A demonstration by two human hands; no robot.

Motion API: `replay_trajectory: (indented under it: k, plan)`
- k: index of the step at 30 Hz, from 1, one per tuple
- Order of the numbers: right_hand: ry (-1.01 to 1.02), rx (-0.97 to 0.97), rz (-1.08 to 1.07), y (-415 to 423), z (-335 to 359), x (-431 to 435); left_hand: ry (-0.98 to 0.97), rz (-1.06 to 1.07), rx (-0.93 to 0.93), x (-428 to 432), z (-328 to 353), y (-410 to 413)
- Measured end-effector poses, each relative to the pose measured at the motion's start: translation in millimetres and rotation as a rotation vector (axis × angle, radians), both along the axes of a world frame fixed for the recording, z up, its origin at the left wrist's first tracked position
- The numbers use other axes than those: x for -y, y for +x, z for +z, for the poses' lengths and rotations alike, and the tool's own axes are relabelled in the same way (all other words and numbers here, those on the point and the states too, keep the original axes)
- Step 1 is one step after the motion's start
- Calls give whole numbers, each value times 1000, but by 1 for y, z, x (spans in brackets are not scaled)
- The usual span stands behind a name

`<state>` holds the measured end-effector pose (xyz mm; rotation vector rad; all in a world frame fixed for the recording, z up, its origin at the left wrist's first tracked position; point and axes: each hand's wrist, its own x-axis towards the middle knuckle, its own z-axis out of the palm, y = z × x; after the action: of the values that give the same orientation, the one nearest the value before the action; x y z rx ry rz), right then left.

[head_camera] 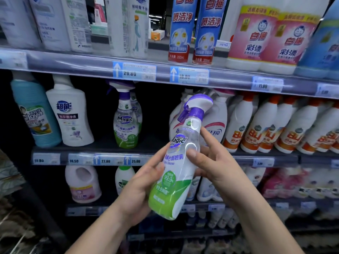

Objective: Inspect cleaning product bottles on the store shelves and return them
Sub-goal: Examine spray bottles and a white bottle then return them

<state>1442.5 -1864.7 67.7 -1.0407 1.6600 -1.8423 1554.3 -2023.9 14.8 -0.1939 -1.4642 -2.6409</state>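
Two hands hold one spray bottle [176, 162] in the air in front of the middle shelf's front edge [286, 159]. It is tilted, with its purple and white trigger head up and to the right. The left hand [139, 187] cups the lower body from the left, fingers curled behind it. The right hand [211, 162] grips the middle, thumb laid across the front and forefinger stretched up toward the neck.

Behind the bottle, partly hidden by it, stand white bottles with a red and blue label [218, 123]. A row of white bottles with orange caps [256, 129] fills the shelf toward its right end. Left of the gap, matching spray bottles [126, 123] stand upright one behind another. Farther left are a white bottle [70, 114] and a blue bottle [34, 114] near the shelf's left end.

On the upper shelf [73, 63] stand blue spray cans [180, 28] and pink-labelled white bottles [256, 37]. On the lower shelf sits a pale pink jug [82, 182]. The shelves are dark metal with clear strips along their front edges, in a dim store aisle.

The held bottle reads "natural Magic" and "99.9%". The white bottle reads 超能. The cans read 白猫 喷洁净 and 350ml, and the pink labels 白猫 彩漂. Price tags [134, 71] on the upper edge show 29.80. Those on the middle edge show 10.50, 22.80 and 25.00.
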Motion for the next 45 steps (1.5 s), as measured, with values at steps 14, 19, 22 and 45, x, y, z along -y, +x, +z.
replay_trajectory:
  k: [14,19,22,45]
  plan:
    - [115,97,-164,0,-44,21,-466,619,200,-10,-15,-4]
    - [172,35,-258,-11,-51,38,-628,619,209,14,-22,-11]
    - [238,-47,-353,-20,-49,57,-787,721,194,33,-19,-21]
    - [459,-240,-499,-75,-46,128,-819,1164,256,89,-27,-120]
